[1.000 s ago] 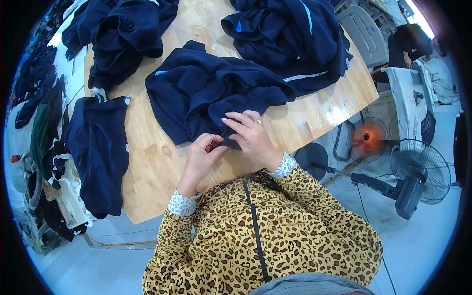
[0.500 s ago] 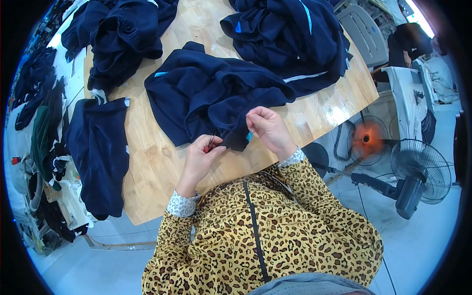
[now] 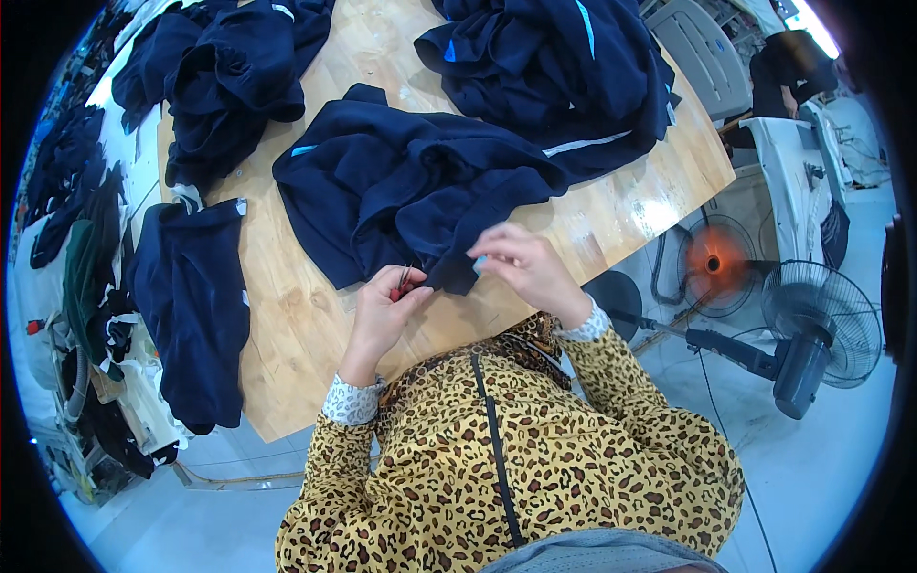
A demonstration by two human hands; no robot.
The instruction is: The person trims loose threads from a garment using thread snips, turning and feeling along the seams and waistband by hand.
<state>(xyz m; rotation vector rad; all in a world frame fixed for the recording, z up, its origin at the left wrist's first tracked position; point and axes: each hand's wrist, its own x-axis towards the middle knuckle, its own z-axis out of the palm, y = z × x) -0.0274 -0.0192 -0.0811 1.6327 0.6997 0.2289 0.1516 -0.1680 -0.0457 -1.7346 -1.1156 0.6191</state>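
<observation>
A dark navy garment (image 3: 420,181) lies bunched on the wooden table, its near edge between my hands. My left hand (image 3: 384,304) is closed around small red-handled snips (image 3: 405,285), whose dark metal tips point away from me. Its thumb and forefinger reach the garment's near edge; whether they also pinch the cloth is not clear. My right hand (image 3: 530,265) is at the right side of that edge, beside a small light-blue patch. Its fingers are bent but smeared by motion, so I cannot see what they hold.
More navy garments (image 3: 564,67) are heaped at the far right, with another pile (image 3: 234,81) at the far left. One piece (image 3: 196,306) hangs over the left edge of the wooden table (image 3: 287,315). A standing fan (image 3: 812,334) and a grey chair (image 3: 702,57) are on the right.
My right hand has moved down from above the cloth to the garment's near edge. My left hand stays at the edge with the snips. The whole view has shifted slightly.
</observation>
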